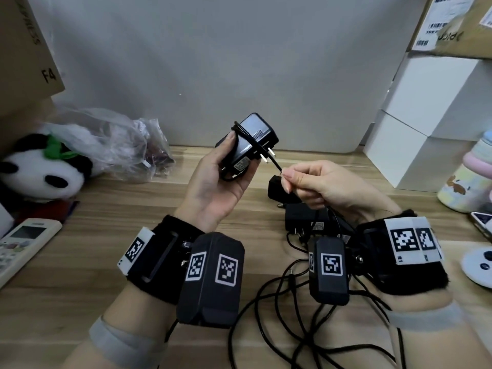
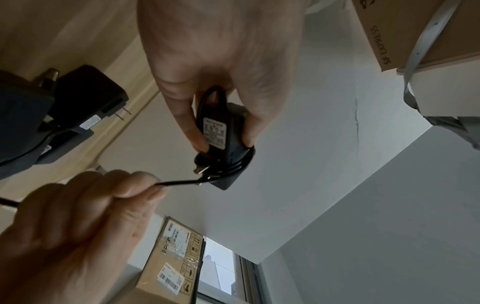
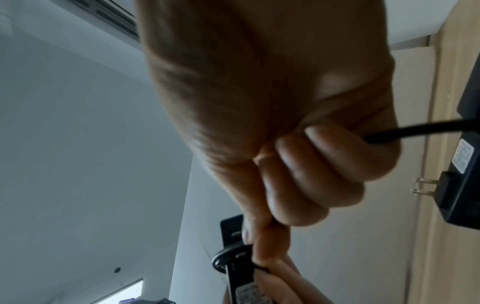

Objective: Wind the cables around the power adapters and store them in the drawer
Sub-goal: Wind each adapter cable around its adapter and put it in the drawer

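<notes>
My left hand (image 1: 221, 179) grips a black power adapter (image 1: 249, 141) above the wooden desk, its two prongs pointing right. A black cable (image 1: 249, 139) is looped a few turns round the adapter's body (image 2: 226, 142). My right hand (image 1: 308, 182) pinches the free run of that cable (image 2: 179, 182) just right of the prongs and holds it taut; its fingers (image 3: 311, 174) are curled round the cable (image 3: 415, 129). Two more black adapters (image 1: 306, 217) lie on the desk under my right hand, with loose cables (image 1: 279, 302) trailing toward me. No drawer is in view.
A panda plush (image 1: 40, 166) and a crumpled plastic bag (image 1: 119, 145) sit at the left, a white remote (image 1: 24, 241) near the front left. White boxes (image 1: 426, 115) and cardboard parcels (image 1: 458, 22) stack at the right, beside a pastel cup (image 1: 466, 179).
</notes>
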{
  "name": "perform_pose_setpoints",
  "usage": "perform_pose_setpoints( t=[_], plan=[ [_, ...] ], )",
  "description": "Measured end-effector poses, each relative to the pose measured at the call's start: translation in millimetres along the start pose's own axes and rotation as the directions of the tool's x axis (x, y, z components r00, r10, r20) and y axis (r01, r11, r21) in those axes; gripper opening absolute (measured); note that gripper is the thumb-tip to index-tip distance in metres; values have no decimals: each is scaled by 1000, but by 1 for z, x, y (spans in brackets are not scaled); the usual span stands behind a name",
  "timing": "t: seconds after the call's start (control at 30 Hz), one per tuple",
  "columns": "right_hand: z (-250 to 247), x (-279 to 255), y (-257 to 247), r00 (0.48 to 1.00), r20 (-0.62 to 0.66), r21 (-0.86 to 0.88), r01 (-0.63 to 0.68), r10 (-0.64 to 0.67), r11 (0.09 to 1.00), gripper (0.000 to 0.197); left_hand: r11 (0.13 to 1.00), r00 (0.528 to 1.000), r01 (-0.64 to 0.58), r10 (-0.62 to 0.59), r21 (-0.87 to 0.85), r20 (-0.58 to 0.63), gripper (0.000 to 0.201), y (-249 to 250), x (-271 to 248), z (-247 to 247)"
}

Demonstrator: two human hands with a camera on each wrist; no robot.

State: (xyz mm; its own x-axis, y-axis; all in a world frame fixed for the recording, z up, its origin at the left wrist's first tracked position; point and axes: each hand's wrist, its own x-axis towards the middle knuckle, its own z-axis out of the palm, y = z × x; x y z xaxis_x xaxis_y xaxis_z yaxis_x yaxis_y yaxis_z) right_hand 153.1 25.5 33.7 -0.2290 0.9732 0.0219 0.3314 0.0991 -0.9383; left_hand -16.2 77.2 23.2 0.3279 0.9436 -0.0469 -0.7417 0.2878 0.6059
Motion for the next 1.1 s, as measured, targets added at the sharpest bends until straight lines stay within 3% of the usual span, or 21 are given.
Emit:
perform_pose_setpoints(
  t=[0.13,0.23,0.37,0.47,0.57,0.7,0.8,0.93,1.0,1.1],
  plan=[
    [-1,1,4,999,-18,-45,-46,45,998,31,998,999,-46,45,44,30,14,-1,0,1],
    [-2,4,8,991,-113,-30,-77,73,997,33,996,996,3,-11,89,88,12,-3,-1,-2],
    [-15,1,7,960,-267,52,-75,86,996,35,959,981,9,-63,282,183,12,-4,-4,-3],
    [-24,-2,6,953,-292,100,-55,82,993,35,942,987,-7,-47,335,153,19,-6,-3,-1],
    [-25,-2,8,952,-293,91,-62,86,994,36,965,995,-5,-21,264,93,19,-6,0,-2],
    [-21,1,10,941,-326,111,-52,86,992,36,944,992,-6,-37,329,124,16,-5,0,-5],
    [-18,3,8,927,-365,151,-34,87,988,35,835,964,-28,-122,549,235,10,-5,-3,-6],
    [-18,1,2,940,-333,169,-16,72,986,35,583,909,-167,-222,795,353,23,-5,-9,-8],
    [-18,-1,-2,951,-304,135,-11,53,991,34,467,934,-227,-146,855,328,21,-9,-9,-7],
    [-15,-5,-9,973,-231,70,0,16,998,33,434,964,-243,6,868,267,19,-15,-5,-8]
  ],
)
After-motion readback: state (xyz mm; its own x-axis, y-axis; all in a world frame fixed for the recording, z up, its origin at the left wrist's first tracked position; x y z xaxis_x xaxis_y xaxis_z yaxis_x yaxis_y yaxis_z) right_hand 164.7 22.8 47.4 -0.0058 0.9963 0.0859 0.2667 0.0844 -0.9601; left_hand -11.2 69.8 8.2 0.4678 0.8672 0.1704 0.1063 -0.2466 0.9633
